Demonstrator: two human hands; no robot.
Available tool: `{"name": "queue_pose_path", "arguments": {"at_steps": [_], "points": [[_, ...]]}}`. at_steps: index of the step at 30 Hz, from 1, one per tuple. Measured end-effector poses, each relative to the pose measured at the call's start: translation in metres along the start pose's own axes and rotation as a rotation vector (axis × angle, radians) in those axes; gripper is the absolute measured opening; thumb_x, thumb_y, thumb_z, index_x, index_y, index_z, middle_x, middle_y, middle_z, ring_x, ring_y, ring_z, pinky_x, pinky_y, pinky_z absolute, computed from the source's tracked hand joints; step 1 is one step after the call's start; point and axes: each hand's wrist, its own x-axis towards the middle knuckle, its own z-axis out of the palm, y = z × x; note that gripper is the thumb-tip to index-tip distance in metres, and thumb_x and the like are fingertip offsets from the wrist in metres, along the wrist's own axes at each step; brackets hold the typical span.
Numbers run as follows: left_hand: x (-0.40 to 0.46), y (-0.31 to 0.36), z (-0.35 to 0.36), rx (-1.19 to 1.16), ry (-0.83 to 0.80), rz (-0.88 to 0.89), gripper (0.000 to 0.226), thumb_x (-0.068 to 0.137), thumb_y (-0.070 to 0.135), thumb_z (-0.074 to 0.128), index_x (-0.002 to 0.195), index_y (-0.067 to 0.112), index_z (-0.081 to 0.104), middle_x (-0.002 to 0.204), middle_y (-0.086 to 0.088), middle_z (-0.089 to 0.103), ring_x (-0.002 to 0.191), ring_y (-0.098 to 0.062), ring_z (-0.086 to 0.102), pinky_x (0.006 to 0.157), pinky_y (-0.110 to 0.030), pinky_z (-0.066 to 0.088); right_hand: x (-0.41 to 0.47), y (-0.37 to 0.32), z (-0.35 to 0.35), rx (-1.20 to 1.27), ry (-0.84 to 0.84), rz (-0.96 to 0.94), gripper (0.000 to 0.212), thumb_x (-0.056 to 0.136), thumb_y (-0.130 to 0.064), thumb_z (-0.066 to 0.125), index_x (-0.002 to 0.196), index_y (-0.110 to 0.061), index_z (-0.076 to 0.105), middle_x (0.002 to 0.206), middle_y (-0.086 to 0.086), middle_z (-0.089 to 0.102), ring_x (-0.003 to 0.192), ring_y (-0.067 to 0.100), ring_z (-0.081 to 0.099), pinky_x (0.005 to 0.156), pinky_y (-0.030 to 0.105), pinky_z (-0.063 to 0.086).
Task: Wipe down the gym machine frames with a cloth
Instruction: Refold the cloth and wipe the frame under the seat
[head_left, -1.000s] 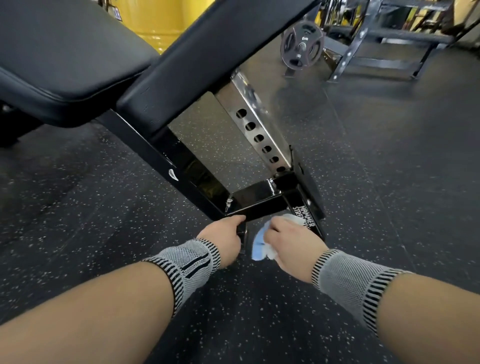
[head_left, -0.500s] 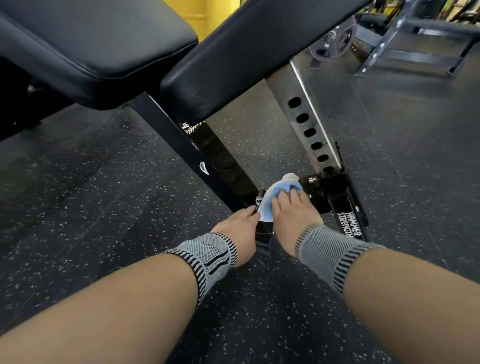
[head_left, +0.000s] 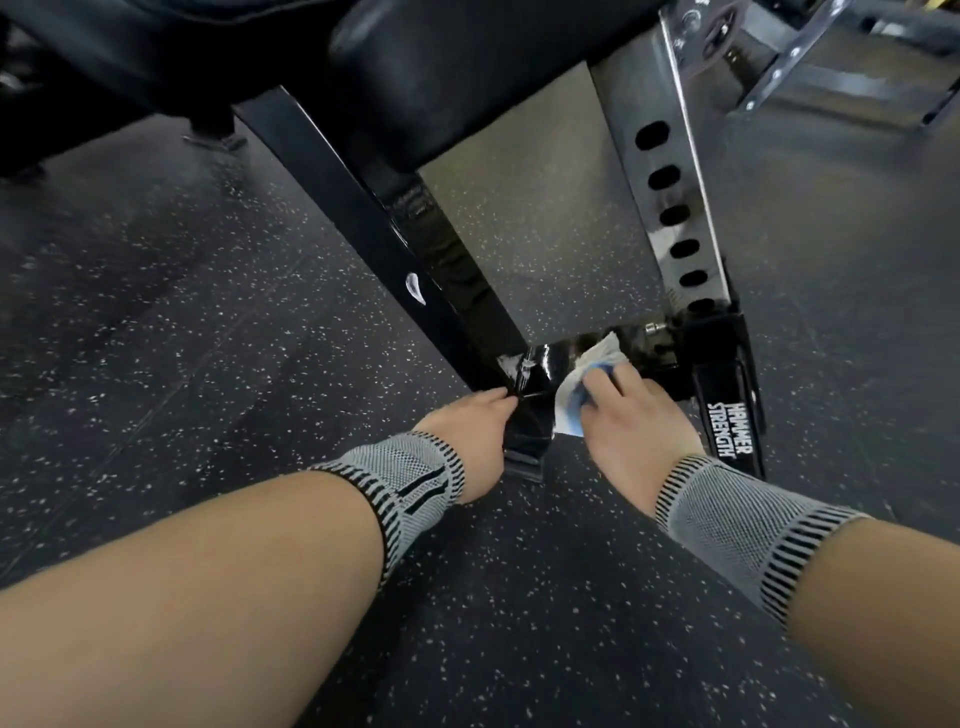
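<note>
Down low, the biggest thing here is the black gym bench frame (head_left: 358, 218). It looks heavy and hard, made of stiff metal, so I think it will not move when it is rubbed. Its paint is shiny and smooth, so a cloth should slide on it with no trouble.

The low cross bar (head_left: 561, 358) of the frame joins the long slanted bar to the silver post with holes (head_left: 675, 208), which stands at the right end of the cross bar.

The right hand (head_left: 631, 415) lies on the cross bar, near the post. Its fingers (head_left: 597, 387) are bent over the cloth and press it down on the bar.

The left hand (head_left: 467, 431) is at the left end of the cross bar. Its fingers curl around the frame's edge there, to keep steady, I think.

The cloth (head_left: 584, 374) is small, blue and white. It looks soft and light and folds easily. It is best held bunched under the fingers, so it does not slip out while rubbing.
</note>
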Motion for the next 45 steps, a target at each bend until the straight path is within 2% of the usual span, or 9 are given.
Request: {"name": "queue_pose_path", "arguments": {"at_steps": [7,12,23,28,32,34,37,40,45], "points": [[0.002,-0.005,0.009,-0.003,0.023,-0.036,0.063,0.097,0.009,0.039,0.154,0.021,0.015,0.161,0.008,0.011,0.146,-0.012,0.017,0.118,-0.027,0.016,0.010,-0.011,-0.009,0.136,0.088,-0.010,0.038,0.072,-0.014,0.077,0.104,0.000,0.064,0.099,0.011,0.059,0.081,0.021,0.058,0.061,0.027,0.047],[0.002,-0.007,0.014,0.004,-0.026,0.001,0.067,0.097,0.007,0.041,0.155,0.022,0.012,0.161,0.009,0.007,0.147,-0.009,0.013,0.119,-0.027,0.015,-0.009,0.011,-0.010,-0.098,-0.106,-0.084,0.037,0.094,-0.007,0.040,0.129,0.002,0.048,0.132,0.018,0.033,0.122,0.039,0.035,0.083,0.036,0.046],[0.000,-0.004,0.009,0.026,-0.003,-0.025,0.066,0.096,0.007,0.039,0.154,0.022,0.014,0.161,0.009,0.011,0.146,-0.011,0.016,0.119,-0.029,0.017,0.013,-0.033,-0.005,-0.080,-0.202,-0.169,0.035,0.093,-0.002,0.044,0.127,0.007,0.051,0.133,0.020,0.033,0.119,0.041,0.033,0.084,0.039,0.047],[-0.015,-0.017,-0.007,-0.016,0.018,-0.154,0.050,0.094,0.007,0.041,0.141,0.024,0.042,0.144,0.000,0.045,0.128,-0.020,0.047,0.106,-0.033,0.040,0.033,-0.064,0.010,0.138,-0.124,-0.380,0.044,0.093,-0.011,0.024,0.133,0.002,0.040,0.136,0.018,0.037,0.118,0.038,0.040,0.090,0.045,0.043],[-0.023,-0.032,-0.026,-0.159,0.170,-0.357,0.043,0.093,0.007,0.042,0.129,0.025,0.055,0.125,-0.002,0.058,0.106,-0.023,0.059,0.089,-0.034,0.051,0.038,-0.071,-0.008,0.233,0.069,-0.458,0.033,0.086,-0.010,0.057,0.117,0.000,0.060,0.118,0.015,0.054,0.101,0.033,0.051,0.082,0.042,0.047],[-0.024,-0.041,-0.039,-0.293,0.338,-0.401,0.033,0.092,0.008,0.044,0.117,0.022,0.060,0.116,-0.003,0.062,0.095,-0.023,0.059,0.081,-0.032,0.049,0.041,-0.068,-0.026,0.431,0.395,-0.388,0.025,0.064,-0.003,0.072,0.088,-0.005,0.069,0.091,0.010,0.059,0.078,0.029,0.056,0.065,0.036,0.053],[-0.021,-0.056,-0.060,-0.496,0.599,-0.441,0.028,0.091,0.006,0.045,0.110,0.016,0.064,0.107,-0.006,0.067,0.087,-0.021,0.056,0.076,-0.027,0.043,0.066,-0.070,-0.053,0.706,0.661,-0.180,0.034,0.066,0.004,0.075,0.098,-0.005,0.067,0.099,0.012,0.059,0.085,0.031,0.057,0.073,0.036,0.053],[-0.021,-0.060,-0.081,-0.778,0.783,-0.449,0.031,0.090,0.003,0.045,0.111,0.015,0.065,0.104,0.001,0.066,0.093,-0.016,0.058,0.082,-0.024,0.045,0.104,-0.078,-0.081,0.862,0.612,0.043,0.027,0.084,-0.008,0.066,0.110,-0.004,0.064,0.119,0.013,0.054,0.104,0.031,0.053,0.087,0.037,0.048],[-0.028,-0.062,-0.099,-1.009,0.776,-0.353,0.034,0.089,-0.005,0.042,0.104,0.019,0.062,0.104,0.006,0.064,0.093,-0.010,0.060,0.078,-0.021,0.045,0.111,-0.087,-0.062,0.868,0.531,0.197,0.009,0.083,-0.010,0.065,0.091,-0.006,0.063,0.105,0.015,0.052,0.089,0.031,0.054,0.075,0.030,0.040]]}}
